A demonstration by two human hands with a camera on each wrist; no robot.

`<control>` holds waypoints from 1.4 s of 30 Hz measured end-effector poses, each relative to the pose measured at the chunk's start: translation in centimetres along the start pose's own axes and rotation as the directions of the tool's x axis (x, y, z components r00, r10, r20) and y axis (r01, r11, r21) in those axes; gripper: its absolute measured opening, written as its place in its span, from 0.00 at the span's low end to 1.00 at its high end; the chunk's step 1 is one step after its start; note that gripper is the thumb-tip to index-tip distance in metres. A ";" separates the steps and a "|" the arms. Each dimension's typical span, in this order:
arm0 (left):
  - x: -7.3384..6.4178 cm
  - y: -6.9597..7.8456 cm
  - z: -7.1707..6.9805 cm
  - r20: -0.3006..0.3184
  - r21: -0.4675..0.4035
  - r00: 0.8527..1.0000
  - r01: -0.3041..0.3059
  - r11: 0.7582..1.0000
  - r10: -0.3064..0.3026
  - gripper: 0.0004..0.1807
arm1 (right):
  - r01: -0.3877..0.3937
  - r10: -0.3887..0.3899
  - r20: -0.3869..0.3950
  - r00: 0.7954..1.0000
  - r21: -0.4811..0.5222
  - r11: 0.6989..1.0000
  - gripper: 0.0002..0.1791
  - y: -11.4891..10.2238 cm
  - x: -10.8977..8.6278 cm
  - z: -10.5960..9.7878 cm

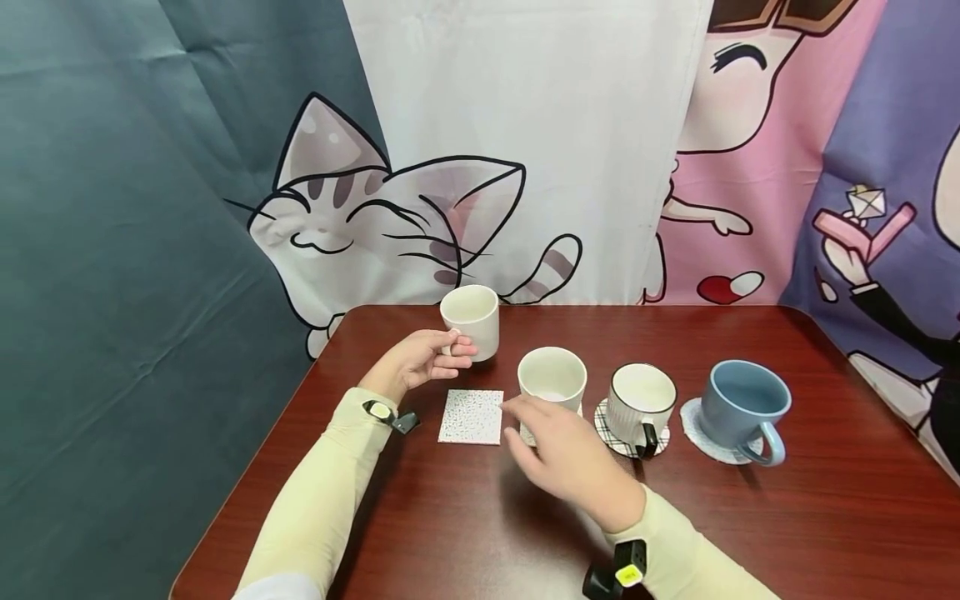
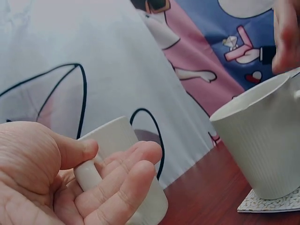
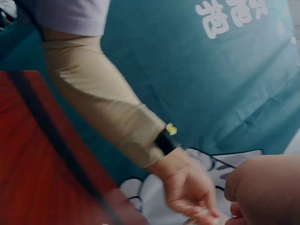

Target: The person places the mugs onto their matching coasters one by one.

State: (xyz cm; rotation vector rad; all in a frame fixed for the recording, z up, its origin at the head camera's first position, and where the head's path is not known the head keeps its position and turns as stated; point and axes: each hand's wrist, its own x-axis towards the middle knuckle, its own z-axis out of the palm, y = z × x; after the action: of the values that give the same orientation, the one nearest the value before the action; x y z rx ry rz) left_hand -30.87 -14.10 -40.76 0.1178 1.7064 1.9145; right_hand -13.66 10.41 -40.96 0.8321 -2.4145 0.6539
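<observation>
In the head view my left hand [image 1: 431,357] pinches the handle of a plain white mug [image 1: 480,321] at the back left of the table. The left wrist view shows the thumb and fingers of that hand [image 2: 93,183] around the handle [image 2: 87,175]. I cannot tell whether this mug touches the table. A square speckled coaster [image 1: 470,417] lies in front of it. My right hand [image 1: 562,454] has loosely bent fingers and holds nothing. It is close in front of a ribbed white mug [image 1: 552,375] and partly hides it; this mug stands on a patterned coaster [image 2: 269,204].
Farther right, a white mug with a black rim and handle [image 1: 642,396] stands on a round checked coaster [image 1: 628,450]. Beside it a blue mug [image 1: 746,400] sits on a round pale-blue coaster [image 1: 708,446]. A printed cloth [image 1: 600,100] hangs behind the reddish-brown table [image 1: 840,517].
</observation>
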 end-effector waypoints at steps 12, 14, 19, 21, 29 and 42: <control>-4.3 -0.3 0.1 0.042 -0.027 0.999 -0.002 1.000 0.003 0.14 | 0.003 0.012 0.148 0.989 -0.103 0.995 0.18 -1.5 -1.2 5.4; -4.9 -0.4 0.3 0.046 -0.027 0.999 -0.005 1.000 0.007 0.15 | -0.002 0.019 0.183 0.983 -0.096 0.995 0.20 -1.3 -1.5 6.2; -5.9 -0.8 0.6 0.077 -0.016 0.997 -0.006 1.000 0.007 0.16 | -0.036 0.058 0.240 0.969 -0.096 0.995 0.25 -0.2 -2.3 8.1; -6.2 -1.1 0.5 0.092 -0.005 0.996 -0.003 1.000 0.004 0.16 | -0.044 0.070 0.250 0.966 -0.108 0.993 0.26 0.3 -2.5 8.7; -7.2 -2.2 0.2 0.108 0.025 0.994 0.008 1.000 -0.011 0.15 | -0.014 0.039 0.215 0.976 -0.117 0.993 0.24 1.2 -2.7 9.7; -7.8 -4.9 -0.3 0.108 0.091 0.994 0.021 0.996 -0.030 0.16 | 0.002 0.025 0.227 0.974 -0.118 0.993 0.23 1.2 -2.6 9.6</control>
State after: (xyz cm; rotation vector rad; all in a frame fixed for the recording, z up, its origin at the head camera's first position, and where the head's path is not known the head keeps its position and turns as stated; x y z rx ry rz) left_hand -22.80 -17.80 -43.04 0.2296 1.7130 1.7795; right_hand -15.54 6.78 -50.16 0.8862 -2.6357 0.4343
